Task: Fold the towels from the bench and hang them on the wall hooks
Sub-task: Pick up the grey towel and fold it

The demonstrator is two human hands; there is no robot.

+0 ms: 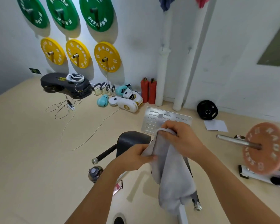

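A grey towel (pixel 171 173) hangs in front of me, held up at its top edge by both hands. My left hand (pixel 134 157) pinches its left corner. My right hand (pixel 179 138) grips the top fold a little higher and further away. The towel's lower part droops over the bench frame. The black padded bench (pixel 131 139) shows just behind my hands. High on the white wall a blue towel (pixel 166 4) and a pink towel (pixel 201 2) hang side by side, cut off by the top edge of the frame. Two bare wall hooks (pixel 189 49) sit lower on the wall.
Green and yellow weight plates (pixel 107 57) hang on the wall at left. Boxing gloves (pixel 128 101), two red extinguishers (pixel 148 91) and cables lie by the wall. A barbell with a pink plate (pixel 265 147) stands at right. A water bottle (pixel 94 173) stands beside the bench.
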